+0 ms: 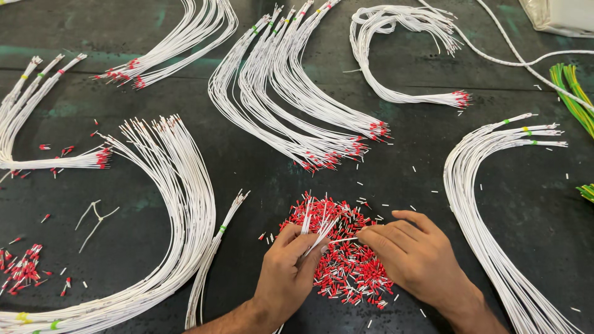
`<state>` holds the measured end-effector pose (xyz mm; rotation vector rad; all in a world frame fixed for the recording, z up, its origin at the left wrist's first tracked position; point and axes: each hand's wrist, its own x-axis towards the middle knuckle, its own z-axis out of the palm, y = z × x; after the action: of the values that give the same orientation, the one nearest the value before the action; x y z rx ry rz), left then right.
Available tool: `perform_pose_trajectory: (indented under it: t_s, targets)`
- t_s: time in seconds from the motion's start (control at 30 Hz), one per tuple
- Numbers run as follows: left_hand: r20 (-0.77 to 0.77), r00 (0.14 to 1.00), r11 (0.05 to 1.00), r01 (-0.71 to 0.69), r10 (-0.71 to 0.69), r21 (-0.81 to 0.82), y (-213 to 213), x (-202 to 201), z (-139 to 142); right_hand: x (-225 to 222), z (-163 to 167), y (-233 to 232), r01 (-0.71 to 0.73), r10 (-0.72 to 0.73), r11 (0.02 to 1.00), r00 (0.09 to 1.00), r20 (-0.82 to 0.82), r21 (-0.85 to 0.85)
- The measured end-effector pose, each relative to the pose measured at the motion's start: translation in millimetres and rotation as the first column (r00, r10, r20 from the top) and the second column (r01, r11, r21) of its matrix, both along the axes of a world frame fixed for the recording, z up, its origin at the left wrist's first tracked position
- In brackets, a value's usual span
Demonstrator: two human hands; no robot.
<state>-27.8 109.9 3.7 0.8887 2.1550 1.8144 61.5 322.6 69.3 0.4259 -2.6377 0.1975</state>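
My left hand (286, 272) pinches a small wire bundle (317, 230), tips pointing up-right over the red ferrule pile (346, 260); my right hand (413, 252) fingers seemingly pinch one ferrule.

bare dark table (396, 185) between ferrule pile (346, 260) and white wire bundles (297, 105) all around

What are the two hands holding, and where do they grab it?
The left hand pinches a small bunch of white wires just below their bare ends. The right hand pinches something tiny over the red ferrule pile; what it is cannot be told.
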Motion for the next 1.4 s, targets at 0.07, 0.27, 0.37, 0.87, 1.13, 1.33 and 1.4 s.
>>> perform_pose_trajectory:
  t_s: [0.07,0.27,0.37,0.87,1.13,1.33,1.4]
  targets:
    - [-0.019,1.0,1.0,-0.008,0.008,0.007,0.1,0.9,0.8,0.2,-3.0,0.9,0.016,-0.016,1.0,1.0,-0.017,-0.015]
    - [-0.03,1.0,1.0,-0.007,0.008,0.017,-0.2,1.6,2.1,3.3,-20.0,-2.0,0.199,-0.148,0.943,0.968,0.201,-0.265]
    - [-0.021,1.0,1.0,-0.005,0.005,0.019,-1.0,1.7,1.6,2.8,-24.1,-2.4,0.409,-0.361,0.886,0.904,0.229,-0.219]
    - [0.004,1.0,1.0,0.0,0.0,-0.009,0.3,1.3,1.7,-3.2,-0.4,1.8,-0.033,0.033,0.999,0.999,-0.012,0.008]
    - [0.01,1.0,1.0,-0.006,0.006,0.01,-0.3,0.2,2.2,-2.6,-7.7,-1.5,0.301,-0.264,0.932,0.945,0.192,-0.202]
    - [0.096,0.995,1.0,-0.016,0.018,-0.02,0.2,0.4,2.5,-10.1,-16.6,-1.1,0.187,-0.18,0.981,0.975,0.129,-0.045]
    - [0.114,0.993,1.0,-0.015,0.016,-0.008,-0.1,1.3,2.5,-10.3,-21.3,-0.4,0.138,-0.136,0.99,0.976,0.168,0.002]
